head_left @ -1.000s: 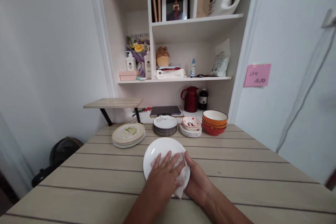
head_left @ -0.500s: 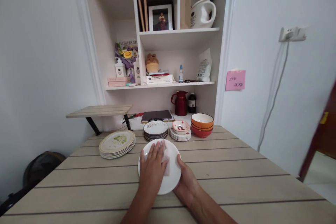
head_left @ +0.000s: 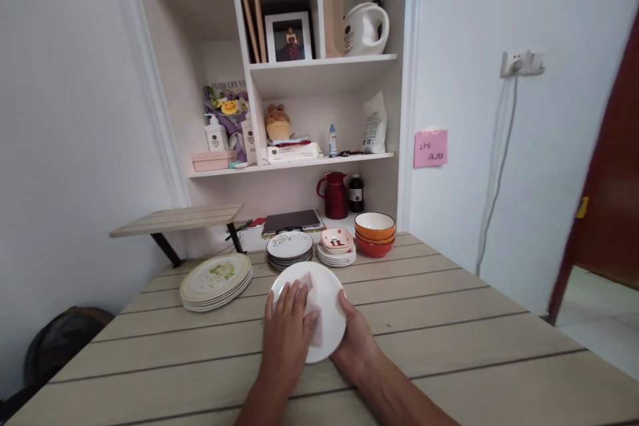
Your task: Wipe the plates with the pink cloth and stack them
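Note:
A round white plate (head_left: 333, 293) is held up over the table in front of me. My right hand (head_left: 357, 339) grips its right rim, thumb on top and the other fingers underneath. On the plate's face lies a pale pink cloth (head_left: 313, 309), partly covered by my left hand (head_left: 287, 326). The fingers of that hand are close together and press the cloth to the plate.
Behind the plate stand stacked yellow-rimmed plates (head_left: 215, 278), dark-edged plates (head_left: 289, 245), small white plates (head_left: 337, 257) bearing a pink dish (head_left: 336, 239), and orange and red bowls (head_left: 375, 234). A small raised wooden shelf (head_left: 174, 218) stands at the table's back left.
My left hand has slid down the plate with the cloth, towards its lower left. The right hand keeps its grip on the rim. The camera view has turned a little to the right.

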Demonstrator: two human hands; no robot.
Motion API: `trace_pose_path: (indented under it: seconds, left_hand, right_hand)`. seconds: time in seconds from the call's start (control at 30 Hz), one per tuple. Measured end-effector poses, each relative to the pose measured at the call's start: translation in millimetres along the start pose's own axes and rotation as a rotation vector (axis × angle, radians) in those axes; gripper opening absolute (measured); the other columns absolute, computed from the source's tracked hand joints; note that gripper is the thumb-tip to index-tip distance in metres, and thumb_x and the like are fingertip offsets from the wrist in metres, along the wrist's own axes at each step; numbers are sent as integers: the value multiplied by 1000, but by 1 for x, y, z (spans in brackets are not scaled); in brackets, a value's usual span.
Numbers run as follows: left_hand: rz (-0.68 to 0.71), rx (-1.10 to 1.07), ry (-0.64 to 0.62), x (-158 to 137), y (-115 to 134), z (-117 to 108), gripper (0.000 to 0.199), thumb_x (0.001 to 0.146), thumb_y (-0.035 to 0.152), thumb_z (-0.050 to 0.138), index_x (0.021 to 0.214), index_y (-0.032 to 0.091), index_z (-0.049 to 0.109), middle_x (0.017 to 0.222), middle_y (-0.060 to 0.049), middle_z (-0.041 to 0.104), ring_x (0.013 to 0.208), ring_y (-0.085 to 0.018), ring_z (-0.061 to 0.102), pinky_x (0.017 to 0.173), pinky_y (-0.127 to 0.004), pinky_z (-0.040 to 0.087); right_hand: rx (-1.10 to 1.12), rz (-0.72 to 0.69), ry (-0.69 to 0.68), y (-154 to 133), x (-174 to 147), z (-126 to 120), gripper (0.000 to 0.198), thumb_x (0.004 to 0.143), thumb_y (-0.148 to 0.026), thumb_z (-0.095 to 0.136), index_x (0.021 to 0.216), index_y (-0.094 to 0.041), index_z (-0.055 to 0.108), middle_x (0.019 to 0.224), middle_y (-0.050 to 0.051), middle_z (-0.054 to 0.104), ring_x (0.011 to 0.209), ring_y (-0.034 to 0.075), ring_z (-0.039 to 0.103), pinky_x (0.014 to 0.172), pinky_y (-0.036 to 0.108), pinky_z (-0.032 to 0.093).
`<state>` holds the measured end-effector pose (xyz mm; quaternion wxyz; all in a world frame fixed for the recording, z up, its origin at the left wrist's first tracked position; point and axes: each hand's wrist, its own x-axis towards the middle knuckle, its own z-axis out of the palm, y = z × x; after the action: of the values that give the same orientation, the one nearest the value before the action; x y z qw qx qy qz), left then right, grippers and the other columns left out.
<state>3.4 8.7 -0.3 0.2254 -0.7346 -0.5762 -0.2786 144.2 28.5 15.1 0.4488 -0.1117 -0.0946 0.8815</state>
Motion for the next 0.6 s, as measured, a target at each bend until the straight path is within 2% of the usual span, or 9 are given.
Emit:
trace_pose_path:
  seconds: [0.1, 0.17, 0.3, 0.47, 0.6]
  left_hand:
    - [98, -110, 16, -1, 0, -3, 52, 97, 30, 40, 147, 25, 30, 147, -7, 45, 137, -20, 38, 113, -46, 28]
    - [142, -161, 39, -1, 1, -5, 54, 97, 29, 40, 149, 24, 26, 148, -8, 44, 137, -19, 36, 113, -44, 30]
    - [211, -166, 63, 0, 5, -4, 46, 94, 24, 45, 140, 26, 41, 142, -8, 49, 134, -22, 41, 110, -47, 34]
    - [127, -126, 105, 0, 8, -6, 44, 93, 28, 49, 137, 24, 46, 144, -12, 45, 133, -27, 42, 107, -54, 36]
    - [215, -188, 61, 2, 6, -10, 35, 95, 26, 45, 128, 24, 54, 128, -9, 60, 122, -23, 51, 107, -51, 38]
  right_hand:
    - [14, -44, 50, -8, 0, 1, 63, 91, -52, 43, 132, -5, 51, 107, 17, 73, 104, 27, 66, 97, 43, 46]
    - [19, -95, 96, -16, -1, 2, 64, 91, -52, 42, 134, -4, 49, 105, 18, 74, 101, 28, 67, 95, 44, 46]
    - [-1, -133, 144, -30, -4, 2, 66, 91, -53, 40, 135, -4, 48, 105, 19, 73, 99, 31, 68, 94, 47, 47]
    - [-25, -143, 165, -35, -6, 1, 64, 90, -51, 41, 136, -6, 48, 111, 21, 71, 103, 33, 66, 94, 50, 45]
    - [-16, -115, 84, -34, -5, -4, 66, 88, -53, 44, 133, -4, 50, 113, 21, 70, 105, 33, 65, 95, 50, 45]
